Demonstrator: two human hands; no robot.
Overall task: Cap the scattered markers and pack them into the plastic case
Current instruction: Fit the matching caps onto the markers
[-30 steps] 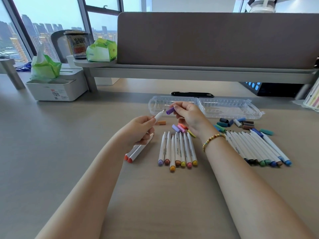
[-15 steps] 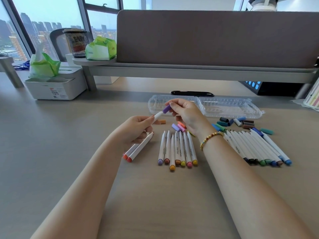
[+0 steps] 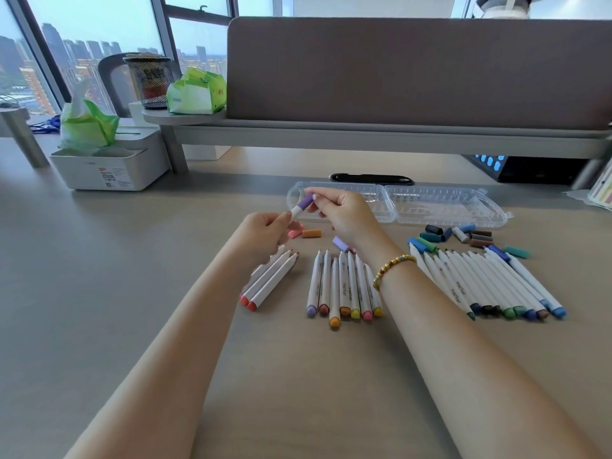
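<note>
My left hand [image 3: 263, 238] grips a white marker [image 3: 295, 212] by its barrel, tip pointing up and right. My right hand [image 3: 344, 215] pinches a purple cap [image 3: 305, 202] that sits over that marker's tip. Behind the hands the clear plastic case [image 3: 440, 207] lies open on the desk. Uncapped white markers lie in three groups: a few with red ends [image 3: 270, 281] under my left hand, several in the middle [image 3: 344, 286], several more at the right [image 3: 486, 283]. Loose caps lie near the hands [image 3: 311, 233] and in a dark pile [image 3: 463, 236] by the case.
A black phone-like object [image 3: 371, 178] lies just behind the case. A white tissue box [image 3: 109, 167] with a green bag stands at the left. A grey shelf [image 3: 331, 134] and partition close off the back. A mesh pen cup [image 3: 152, 82] sits on the shelf.
My right hand brought the purple cap left onto the tip of the marker in my left hand; the cap now covers the tip. Both hands rose slightly toward the case.
</note>
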